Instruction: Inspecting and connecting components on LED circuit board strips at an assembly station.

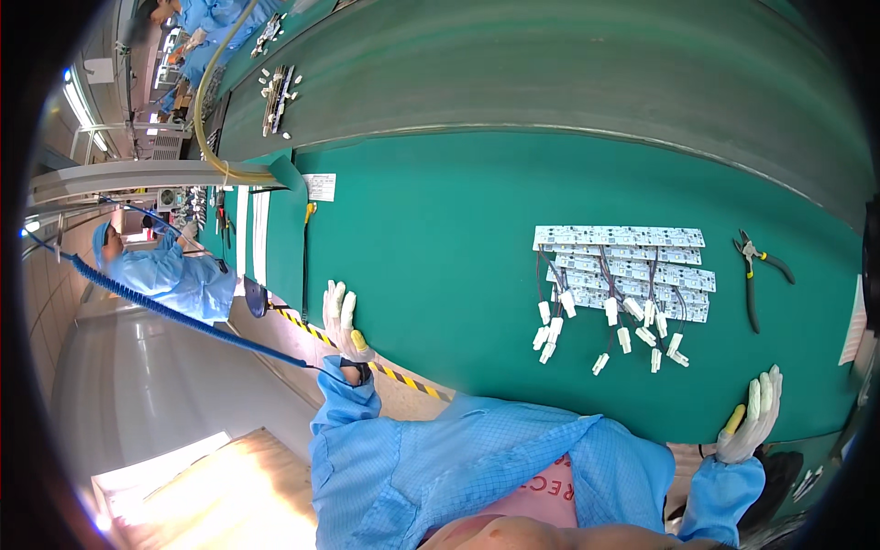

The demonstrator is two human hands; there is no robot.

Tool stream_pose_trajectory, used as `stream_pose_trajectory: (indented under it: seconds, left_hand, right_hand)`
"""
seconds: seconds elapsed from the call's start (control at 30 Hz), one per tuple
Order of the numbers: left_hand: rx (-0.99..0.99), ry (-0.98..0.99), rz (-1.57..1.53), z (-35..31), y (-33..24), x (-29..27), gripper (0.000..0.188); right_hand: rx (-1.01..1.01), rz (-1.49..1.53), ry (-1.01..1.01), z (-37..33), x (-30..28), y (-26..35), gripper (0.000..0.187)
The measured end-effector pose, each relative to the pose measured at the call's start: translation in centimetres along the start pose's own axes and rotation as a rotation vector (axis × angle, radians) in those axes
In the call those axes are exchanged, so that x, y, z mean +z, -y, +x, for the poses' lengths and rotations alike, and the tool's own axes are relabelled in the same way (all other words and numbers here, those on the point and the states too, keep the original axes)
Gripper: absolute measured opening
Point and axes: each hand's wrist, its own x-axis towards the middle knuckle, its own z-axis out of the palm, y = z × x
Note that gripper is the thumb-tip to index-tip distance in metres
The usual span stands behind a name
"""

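Observation:
My left hand [344, 323], in a white glove with a yellow thumb tip, lies with fingers stretched out at the left edge of the green work mat [431, 257]. It holds nothing. At the near right edge, my right hand [755, 418] rests flat in a similar glove, fingers extended and empty. Between the hands, farther back, several narrow white circuit boards [619, 237] overlap in a staggered stack. Dark wires run from them toward me, ending in white plug connectors [612, 312]. Right of the boards lie cutting pliers [751, 298] with black and yellow handles, nearer my right hand.
A dark green conveyor belt [550, 82] runs along the far side, carrying more boards [277, 99] at left. A blue coiled cord [183, 313] reaches my left wrist. A metal beam [137, 181], a yellow hose [199, 110] and a co-worker in blue [170, 275] are leftward.

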Motion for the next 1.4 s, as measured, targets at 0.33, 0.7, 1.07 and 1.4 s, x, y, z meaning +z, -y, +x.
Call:
stream_pose_trajectory:
  seconds: [0.33,0.7,1.07,1.4]
  left_hand:
    - [0.015,0.037,-0.001,-0.5,2.1,0.3,0.048]
    - [0.000,0.025,0.021,-0.6,1.0,-0.2,0.049]
    - [-0.019,-0.087,0.034,-0.1,0.6,-0.6,0.042]
    - [-0.031,-0.052,-0.032,0.2,0.1,-1.3,0.038]
  right_hand:
    - [0.028,-0.010,0.027,1.1,-0.1,0.8,0.042]
    - [0.008,-0.016,0.029,0.5,-0.4,0.5,0.045]
    - [-0.007,-0.033,-0.065,0.2,-0.7,1.7,0.035]
    - [0.020,-0.049,-0.062,-0.1,-0.4,1.7,0.033]
